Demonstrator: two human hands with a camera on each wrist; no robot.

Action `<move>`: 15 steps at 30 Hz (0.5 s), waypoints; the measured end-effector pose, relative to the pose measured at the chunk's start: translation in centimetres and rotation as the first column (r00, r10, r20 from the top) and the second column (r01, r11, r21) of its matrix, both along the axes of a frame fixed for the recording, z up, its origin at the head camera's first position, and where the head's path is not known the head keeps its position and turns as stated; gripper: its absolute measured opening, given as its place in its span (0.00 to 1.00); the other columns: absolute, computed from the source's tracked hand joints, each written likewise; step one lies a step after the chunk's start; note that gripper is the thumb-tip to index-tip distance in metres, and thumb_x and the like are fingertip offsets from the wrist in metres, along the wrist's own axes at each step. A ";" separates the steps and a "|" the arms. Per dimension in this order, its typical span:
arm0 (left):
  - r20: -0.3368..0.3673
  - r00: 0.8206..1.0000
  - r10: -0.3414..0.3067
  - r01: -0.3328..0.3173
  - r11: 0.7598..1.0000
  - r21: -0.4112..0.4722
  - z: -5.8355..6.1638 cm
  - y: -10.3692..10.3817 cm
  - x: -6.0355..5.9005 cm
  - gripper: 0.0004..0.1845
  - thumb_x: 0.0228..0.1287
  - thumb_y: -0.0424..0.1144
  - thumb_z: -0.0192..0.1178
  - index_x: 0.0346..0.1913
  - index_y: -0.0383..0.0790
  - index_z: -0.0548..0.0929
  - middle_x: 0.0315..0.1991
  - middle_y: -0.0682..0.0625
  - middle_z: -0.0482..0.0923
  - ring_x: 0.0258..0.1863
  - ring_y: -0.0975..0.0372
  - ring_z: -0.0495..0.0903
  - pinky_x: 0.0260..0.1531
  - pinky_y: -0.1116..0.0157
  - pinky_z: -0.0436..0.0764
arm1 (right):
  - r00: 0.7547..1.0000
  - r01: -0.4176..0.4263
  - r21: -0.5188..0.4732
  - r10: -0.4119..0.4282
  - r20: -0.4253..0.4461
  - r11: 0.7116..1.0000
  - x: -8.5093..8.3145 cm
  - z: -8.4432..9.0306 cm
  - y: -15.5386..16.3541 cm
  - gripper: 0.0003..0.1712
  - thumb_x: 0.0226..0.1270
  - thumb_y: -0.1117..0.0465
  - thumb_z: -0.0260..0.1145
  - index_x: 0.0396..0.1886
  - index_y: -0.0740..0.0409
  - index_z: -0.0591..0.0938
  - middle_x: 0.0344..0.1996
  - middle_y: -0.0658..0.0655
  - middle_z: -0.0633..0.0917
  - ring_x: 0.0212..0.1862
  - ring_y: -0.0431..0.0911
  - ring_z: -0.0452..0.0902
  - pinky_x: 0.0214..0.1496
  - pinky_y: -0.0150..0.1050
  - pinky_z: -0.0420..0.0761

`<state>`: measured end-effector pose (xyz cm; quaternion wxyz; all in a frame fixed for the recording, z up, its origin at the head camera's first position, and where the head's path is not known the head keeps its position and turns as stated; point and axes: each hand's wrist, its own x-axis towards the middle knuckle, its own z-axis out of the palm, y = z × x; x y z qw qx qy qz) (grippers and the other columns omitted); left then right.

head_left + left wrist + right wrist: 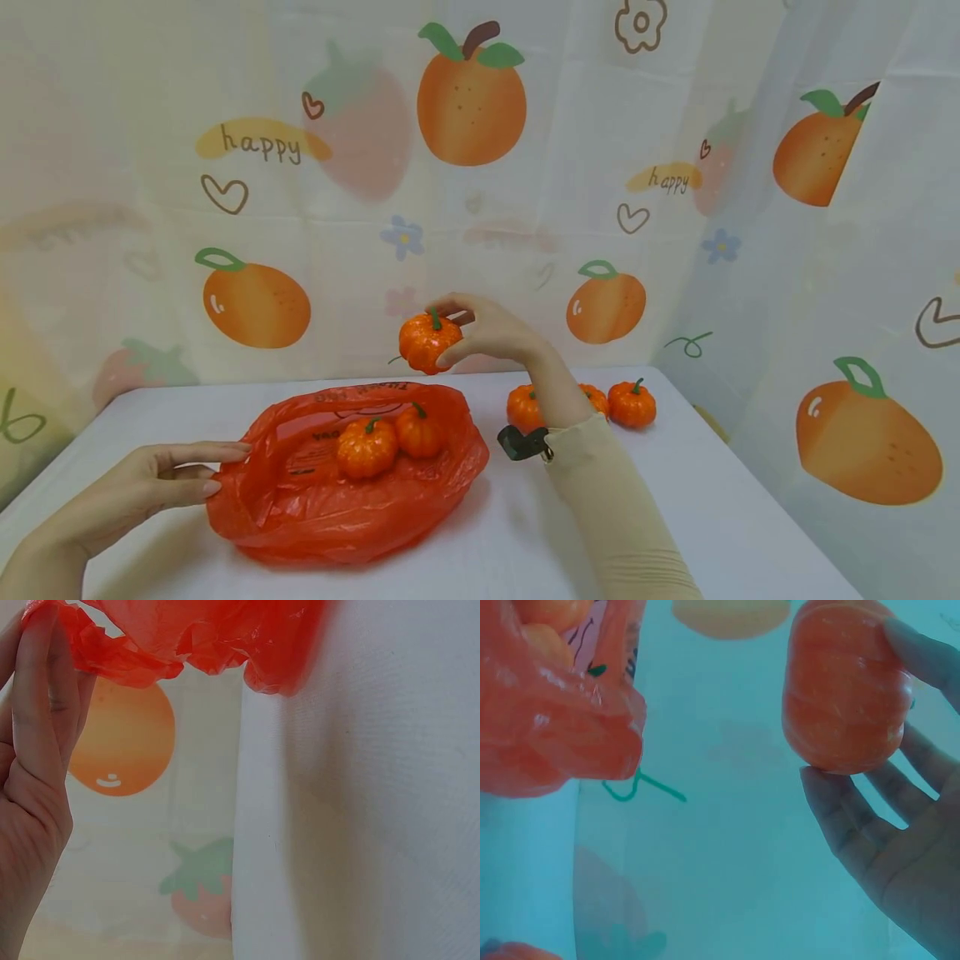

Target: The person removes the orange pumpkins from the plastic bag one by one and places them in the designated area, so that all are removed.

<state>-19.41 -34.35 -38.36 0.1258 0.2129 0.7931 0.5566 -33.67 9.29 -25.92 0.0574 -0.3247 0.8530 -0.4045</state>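
Observation:
A red plastic bag point(345, 517) lies spread open on the table, with two small orange pumpkins point(367, 448) inside it. My left hand point(138, 492) pinches the bag's left rim between thumb and fingers; the left wrist view shows the crumpled red plastic point(217, 634) at the fingertips. Above the bag's far right edge, my right hand point(491, 332) grips another small pumpkin point(429, 342) with a green stem, lifted off the table. In the right wrist view, thumb and fingers hold this pumpkin point(847, 690) by its sides, apart from the bag.
Several more pumpkins point(632, 405) stand at the table's back right, partly hidden behind my right forearm. A black device point(522, 443) is worn at the right wrist. A curtain point(525, 208) printed with fruit hangs behind the white table point(517, 533).

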 end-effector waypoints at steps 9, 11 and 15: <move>0.010 1.000 -0.018 0.018 1.000 0.012 -0.1 0.0 -0.1 0.23 0.71 0.26 0.50 0.68 0.28 0.70 0.59 0.62 0.83 0.51 0.67 0.85 0.50 0.73 0.81 | 0.999 0.013 -0.013 -0.012 0.030 1.000 0.3 -0.5 2.6 0.36 0.46 0.59 0.78 0.58 0.39 0.78 0.59 0.45 0.80 0.64 0.50 0.73 0.60 0.49 0.80; 0.007 1.000 -0.021 0.021 1.000 0.014 -0.1 0.0 -0.2 0.23 0.71 0.26 0.50 0.68 0.28 0.70 0.59 0.62 0.82 0.51 0.67 0.85 0.50 0.73 0.81 | 0.999 0.017 -0.006 -0.017 0.037 1.000 0.4 -0.7 3.2 0.35 0.46 0.59 0.78 0.57 0.39 0.78 0.58 0.45 0.80 0.65 0.50 0.72 0.60 0.49 0.80; 0.006 1.000 -0.027 0.027 0.999 0.019 -0.1 0.0 -0.2 0.23 0.71 0.26 0.49 0.68 0.28 0.70 0.59 0.62 0.82 0.51 0.67 0.85 0.51 0.73 0.81 | 0.998 0.030 0.001 -0.030 0.049 1.000 0.4 -1.4 4.5 0.35 0.46 0.59 0.78 0.57 0.37 0.78 0.59 0.45 0.79 0.67 0.50 0.71 0.60 0.49 0.81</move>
